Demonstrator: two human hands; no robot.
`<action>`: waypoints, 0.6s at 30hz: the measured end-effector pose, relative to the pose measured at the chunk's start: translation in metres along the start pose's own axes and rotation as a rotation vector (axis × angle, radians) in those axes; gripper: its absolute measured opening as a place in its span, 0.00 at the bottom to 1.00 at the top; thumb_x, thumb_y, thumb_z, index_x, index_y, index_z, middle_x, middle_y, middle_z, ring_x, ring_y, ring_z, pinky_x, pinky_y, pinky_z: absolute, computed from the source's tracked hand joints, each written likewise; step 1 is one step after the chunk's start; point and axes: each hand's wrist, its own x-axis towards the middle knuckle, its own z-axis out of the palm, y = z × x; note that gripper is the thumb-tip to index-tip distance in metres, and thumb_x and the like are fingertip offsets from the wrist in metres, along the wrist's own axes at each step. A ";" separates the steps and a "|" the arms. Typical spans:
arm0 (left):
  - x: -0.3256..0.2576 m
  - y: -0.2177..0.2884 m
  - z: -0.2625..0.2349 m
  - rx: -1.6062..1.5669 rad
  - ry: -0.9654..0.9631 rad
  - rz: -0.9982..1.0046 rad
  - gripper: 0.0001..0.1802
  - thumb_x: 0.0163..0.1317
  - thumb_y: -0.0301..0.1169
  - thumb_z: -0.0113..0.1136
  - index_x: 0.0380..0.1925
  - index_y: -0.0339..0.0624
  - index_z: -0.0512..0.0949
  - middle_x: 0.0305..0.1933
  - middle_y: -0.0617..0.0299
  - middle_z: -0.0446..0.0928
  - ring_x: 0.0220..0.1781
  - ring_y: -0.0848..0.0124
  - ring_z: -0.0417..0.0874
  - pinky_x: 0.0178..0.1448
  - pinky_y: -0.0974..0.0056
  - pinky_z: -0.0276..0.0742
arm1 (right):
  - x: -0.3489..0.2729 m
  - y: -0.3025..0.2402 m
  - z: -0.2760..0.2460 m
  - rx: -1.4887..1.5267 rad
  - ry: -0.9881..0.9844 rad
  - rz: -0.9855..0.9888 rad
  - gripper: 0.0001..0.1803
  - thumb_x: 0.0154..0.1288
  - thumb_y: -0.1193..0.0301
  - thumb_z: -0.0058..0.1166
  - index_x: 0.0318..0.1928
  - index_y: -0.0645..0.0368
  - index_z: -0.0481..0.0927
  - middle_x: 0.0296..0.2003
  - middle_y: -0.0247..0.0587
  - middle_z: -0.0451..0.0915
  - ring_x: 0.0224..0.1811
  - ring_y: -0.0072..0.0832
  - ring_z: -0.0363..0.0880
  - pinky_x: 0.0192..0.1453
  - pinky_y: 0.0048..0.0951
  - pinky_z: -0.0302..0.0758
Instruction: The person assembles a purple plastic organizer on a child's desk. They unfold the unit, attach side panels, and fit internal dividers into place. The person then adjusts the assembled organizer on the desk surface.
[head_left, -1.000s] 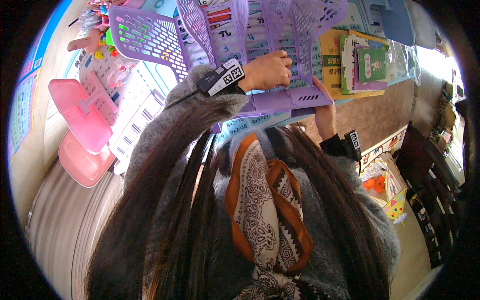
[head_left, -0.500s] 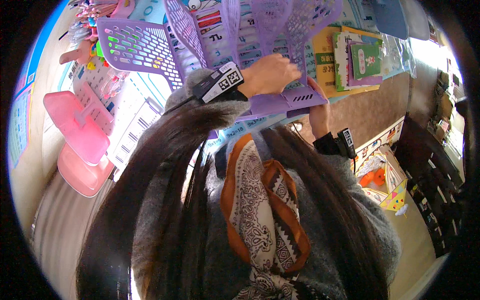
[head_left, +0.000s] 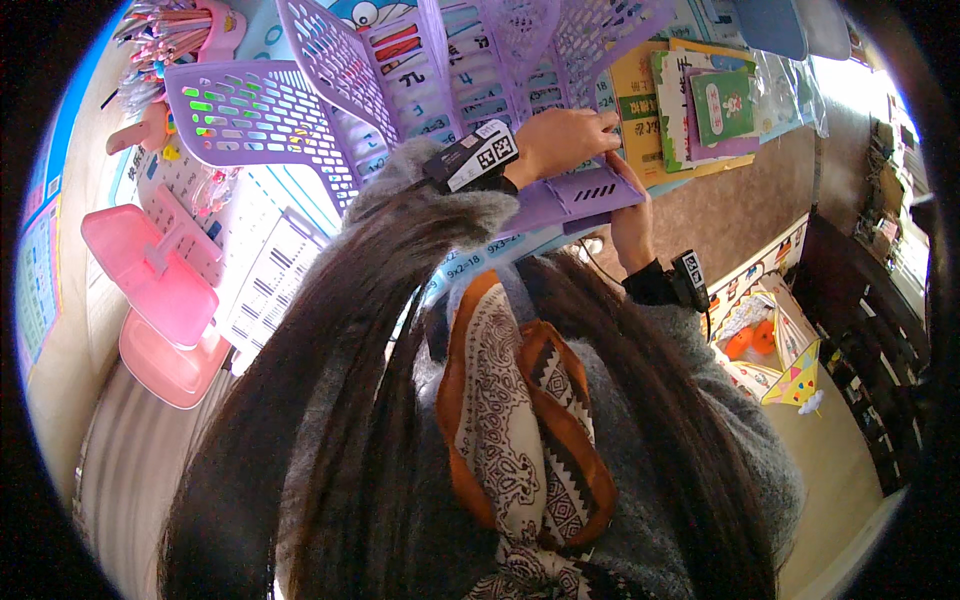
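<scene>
Far L, a pink hinged case [head_left: 165, 260] sits folded open, its 2 halves apart; above it, a bunch of pencils [head_left: 160, 50] leans in a pink holder [head_left: 225, 30], prob. kept off to the side so the middle stays free. Next, the purple rack [head_left: 525, 40] stands on the blue printed mat [head_left: 490, 257], directly in front of the wearer w/in reach of both arms; its perforated dividers fan out. L hand [head_left: 565, 142] is at the rack's near R part, fingers bent & bunched; can't tell if they grip or just rest there. R hand [head_left: 630, 225] wraps the R end of the near panel [head_left: 570, 193], fingers closed round its edge, prob. to steady it vs. the other hand's push. Just beside, R, the stacked booklets [head_left: 725, 105] lie flat, prob. for stability. Farther R, lower, a yellow-trimmed container [head_left: 795, 375] holds orange items [head_left: 752, 340].
</scene>
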 end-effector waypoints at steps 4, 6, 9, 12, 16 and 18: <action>0.002 -0.003 0.001 -0.096 -0.023 -0.013 0.05 0.59 0.32 0.51 0.32 0.44 0.74 0.39 0.59 0.70 0.42 0.57 0.78 0.41 0.56 0.77 | 0.002 0.003 -0.001 -0.058 -0.002 -0.019 0.21 0.67 0.78 0.38 0.60 0.67 0.67 0.53 0.42 0.74 0.52 0.25 0.72 0.53 0.25 0.70; 0.002 -0.004 0.002 -0.108 -0.027 -0.019 0.05 0.60 0.32 0.51 0.32 0.44 0.73 0.39 0.59 0.70 0.41 0.57 0.78 0.41 0.55 0.76 | 0.002 0.005 -0.002 0.003 0.000 -0.019 0.21 0.66 0.77 0.39 0.59 0.67 0.67 0.51 0.43 0.75 0.50 0.25 0.73 0.52 0.25 0.71; 0.001 -0.005 0.004 -0.088 0.003 -0.002 0.05 0.59 0.32 0.52 0.32 0.44 0.74 0.38 0.59 0.70 0.40 0.57 0.78 0.41 0.55 0.76 | 0.004 0.006 -0.003 -0.079 -0.008 -0.030 0.21 0.65 0.77 0.40 0.58 0.68 0.68 0.47 0.44 0.78 0.47 0.24 0.74 0.50 0.25 0.72; 0.000 -0.007 0.005 -0.120 -0.003 0.005 0.05 0.58 0.32 0.53 0.31 0.44 0.74 0.37 0.59 0.70 0.40 0.57 0.78 0.40 0.55 0.76 | 0.007 0.004 -0.004 -0.162 -0.031 -0.040 0.21 0.63 0.77 0.41 0.57 0.69 0.69 0.44 0.46 0.79 0.45 0.23 0.75 0.48 0.25 0.72; -0.001 -0.009 0.004 -0.137 -0.002 0.011 0.05 0.57 0.32 0.54 0.31 0.44 0.75 0.36 0.59 0.70 0.38 0.57 0.79 0.39 0.55 0.76 | 0.009 -0.002 -0.002 -0.183 -0.049 -0.019 0.20 0.63 0.77 0.41 0.55 0.69 0.70 0.43 0.46 0.80 0.45 0.24 0.76 0.48 0.25 0.72; 0.000 -0.008 0.004 -0.147 0.002 0.007 0.05 0.57 0.32 0.54 0.30 0.44 0.75 0.36 0.59 0.70 0.37 0.57 0.79 0.38 0.55 0.75 | 0.010 -0.005 -0.001 -0.163 -0.051 0.007 0.20 0.63 0.77 0.41 0.55 0.69 0.70 0.43 0.46 0.79 0.45 0.24 0.76 0.48 0.25 0.72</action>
